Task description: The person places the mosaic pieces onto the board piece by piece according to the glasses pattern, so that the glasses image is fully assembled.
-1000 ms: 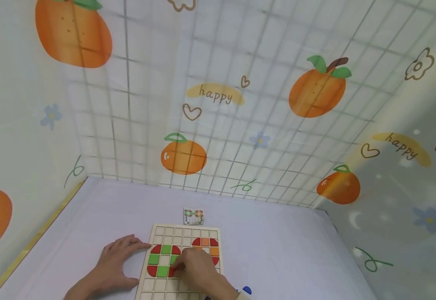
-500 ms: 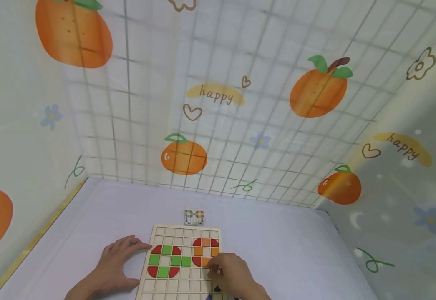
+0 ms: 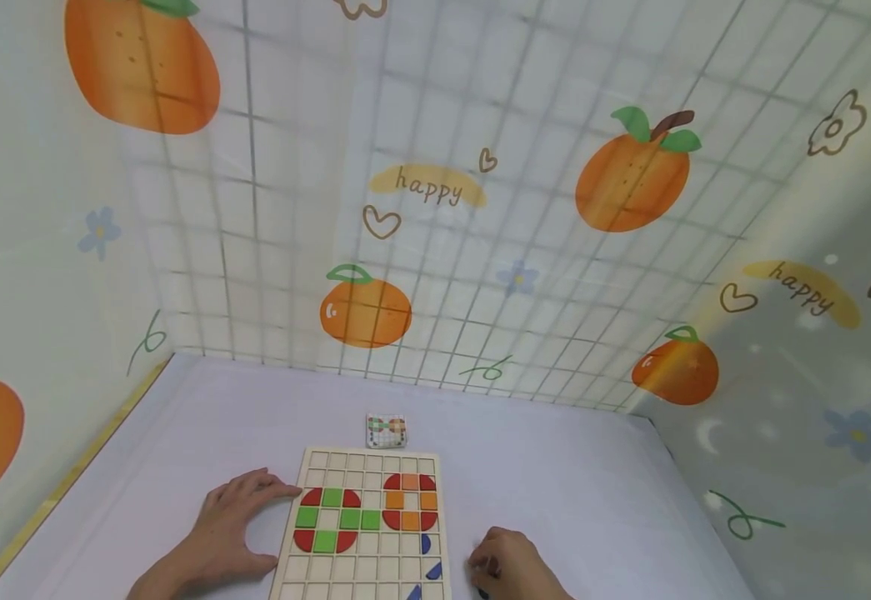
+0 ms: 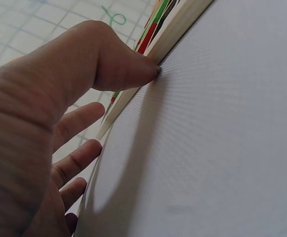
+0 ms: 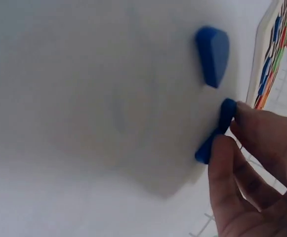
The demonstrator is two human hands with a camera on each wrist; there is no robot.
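Right hand (image 5: 254, 168) pinches a blue piece (image 5: 215, 131) between fingertips on the bench (image 3: 570, 492), just off the right edge of the wooden grid board (image 3: 363, 533); a second blue piece (image 5: 213, 55) lies near it. Left hand (image 3: 228, 525) lies relaxed, fingers straight, its thumb touching the board's left edge.

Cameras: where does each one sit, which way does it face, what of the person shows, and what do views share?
Head: on the head, facing forward and down at the puzzle board; left hand and right hand show.
Left wrist: low beside the left hand, looking along the table at the board edge under the thumb.
Right wrist: behind the right hand, which pinches a blue piece; a second blue piece lies beyond.
Shared: the board edge appears in all three.
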